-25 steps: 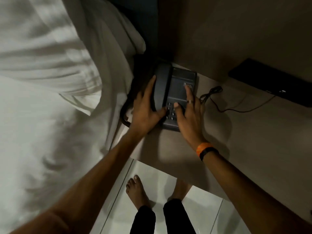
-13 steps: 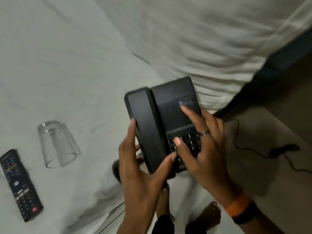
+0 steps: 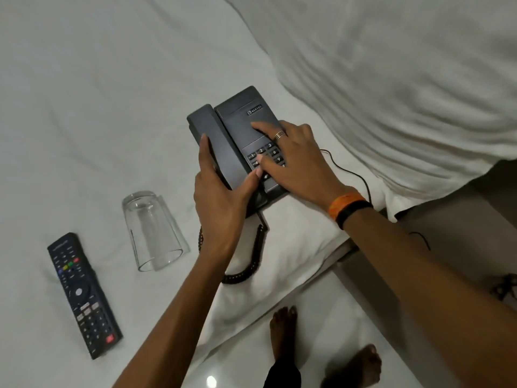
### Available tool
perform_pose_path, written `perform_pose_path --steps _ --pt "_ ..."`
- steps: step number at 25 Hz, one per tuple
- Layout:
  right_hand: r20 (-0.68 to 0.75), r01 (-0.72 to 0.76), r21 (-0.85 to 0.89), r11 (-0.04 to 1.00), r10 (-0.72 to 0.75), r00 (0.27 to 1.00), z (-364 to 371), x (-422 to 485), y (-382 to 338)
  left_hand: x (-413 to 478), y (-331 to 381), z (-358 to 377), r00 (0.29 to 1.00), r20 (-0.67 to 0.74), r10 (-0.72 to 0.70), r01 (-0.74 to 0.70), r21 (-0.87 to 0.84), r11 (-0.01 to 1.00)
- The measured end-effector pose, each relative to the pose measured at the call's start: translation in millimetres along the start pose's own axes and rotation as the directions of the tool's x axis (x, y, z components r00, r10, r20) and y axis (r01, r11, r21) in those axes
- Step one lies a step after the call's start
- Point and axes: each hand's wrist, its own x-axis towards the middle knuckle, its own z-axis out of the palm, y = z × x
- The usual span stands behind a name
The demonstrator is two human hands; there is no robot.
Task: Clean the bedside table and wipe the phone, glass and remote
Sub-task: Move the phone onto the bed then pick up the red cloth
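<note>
A dark desk phone (image 3: 246,127) rests on the white bed sheet near the mattress edge, handset on its cradle. My left hand (image 3: 221,203) wraps the handset side, thumb on the front edge. My right hand (image 3: 296,163) lies over the keypad, gripping the base. The coiled cord (image 3: 249,264) hangs over the bed edge. A clear glass (image 3: 151,231) lies on its side left of the phone. A black remote (image 3: 84,295) lies further left. The brown bedside table (image 3: 447,247) shows at the right.
A large white pillow (image 3: 391,79) fills the upper right. A thin black cable (image 3: 352,172) runs from the phone toward the table. My bare feet (image 3: 285,334) stand on the glossy white floor (image 3: 321,303) below.
Both hands carried the phone from the bedside table across to the bed and set it down on the sheet beside the glass and remote.
</note>
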Motion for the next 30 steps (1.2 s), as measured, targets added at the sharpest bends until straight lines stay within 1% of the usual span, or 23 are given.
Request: perform_pose_path --steps 1,2,3,4,5,6,7,8,10,11,13,14,15,16,19,21,23,24,26,28,30 --pt "-0.045 0.011 -0.050 0.999 -0.014 0.999 -1.2 -8.2 2.0 -5.9 -1.7 2.4 1.000 -0.017 0.025 -0.024 0.043 0.999" --pt "-0.112 0.014 -0.112 0.994 -0.027 0.993 -3.1 -19.9 5.3 -12.3 -2.4 6.1 0.995 -0.047 0.082 -0.076 0.122 0.990" --pt "-0.190 0.004 -0.178 0.984 -0.038 0.981 -4.3 -32.9 9.4 -18.2 -1.5 9.1 0.981 -0.079 0.178 -0.155 0.236 0.959" --pt "-0.271 -0.029 -0.233 0.972 -0.036 0.962 -6.0 -49.6 16.2 -24.9 0.2 13.9 0.948 -0.084 0.306 -0.258 0.357 0.898" --pt "-0.343 -0.073 -0.272 0.960 -0.025 0.939 -7.3 -67.7 23.9 -31.0 1.4 19.6 0.901 -0.057 0.430 -0.363 0.444 0.820" --pt "-0.403 -0.123 -0.294 0.948 -0.006 0.915 -9.4 -89.2 34.5 -39.1 4.0 28.7 0.853 -0.001 0.522 -0.456 0.486 0.745" --pt "-0.451 -0.173 -0.302 0.937 0.019 0.892 -12.7 -114.5 46.4 -49.3 7.8 40.6 0.813 0.072 0.578 -0.532 0.495 0.687" --pt "-0.489 -0.213 -0.304 0.928 0.040 0.871 -14.6 -139.3 58.2 -59.7 11.5 52.2 0.786 0.138 0.603 -0.584 0.487 0.650" --pt "-0.543 -0.319 -0.281 0.905 0.124 0.831 -20.0 -198.6 82.5 -89.8 19.4 80.5 0.738 0.261 0.622 -0.663 0.453 0.596" --pt "-0.554 -0.390 -0.254 0.885 0.197 0.809 -22.6 -231.3 94.3 -109.3 22.6 95.5 0.706 0.326 0.629 -0.704 0.425 0.569" --pt "-0.570 -0.549 -0.188 0.815 0.365 0.737 -27.7 -303.4 115.9 -158.9 26.8 127.7 0.609 0.476 0.635 -0.793 0.354 0.496" --pt "-0.582 -0.625 -0.168 0.762 0.435 0.687 -30.7 -347.5 126.0 -193.5 28.8 145.5 0.548 0.550 0.630 -0.834 0.303 0.461" --pt "-0.593 -0.682 -0.166 0.712 0.481 0.646 -31.1 -380.3 133.4 -220.1 28.4 158.0 0.498 0.605 0.622 -0.862 0.262 0.435" --pt "-0.606 -0.743 -0.156 0.650 0.531 0.592 -32.6 -421.7 140.3 -255.7 28.7 171.8 0.431 0.650 0.626 -0.893 0.204 0.402" --pt "-0.662 -0.887 -0.046 0.460 0.651 0.372 -33.3 -552.5 145.7 -377.0 27.3 205.2 0.190 0.764 0.617 -0.956 0.000 0.294" --pt "-0.701 -0.935 0.006 0.355 0.668 0.249 -28.2 -637.7 137.0 -457.1 25.1 216.8 0.031 0.802 0.597 -0.963 -0.135 0.232" --pt "-0.715 -0.968 0.056 0.244 0.686 0.132 -19.8 -723.1 120.4 -537.3 22.9 220.1 -0.130 0.800 0.586 -0.947 -0.275 0.165" --pt "-0.709 -0.977 0.106 0.185 0.703 0.057 -13.1 -763.1 110.0 -575.0 19.6 218.5 -0.206 0.784 0.585 -0.930 -0.343 0.132" --pt "-0.691 -0.976 0.201 0.087 0.719 -0.078 3.5 -829.7 88.5 -639.9 10.2 215.4 -0.326 0.744 0.583 -0.886 -0.455 0.084" --pt "-0.668 -0.965 0.260 0.024 0.726 -0.161 25.3 -880.6 66.9 -694.2 -2.0 211.8 -0.431 0.712 0.555 -0.841 -0.539 0.039" --pt "-0.612 -0.950 0.310 -0.036 0.757 -0.228 51.5 -917.5 46.8 -738.0 -19.8 205.1 -0.574 0.635 0.518 -0.754 -0.656 -0.032"
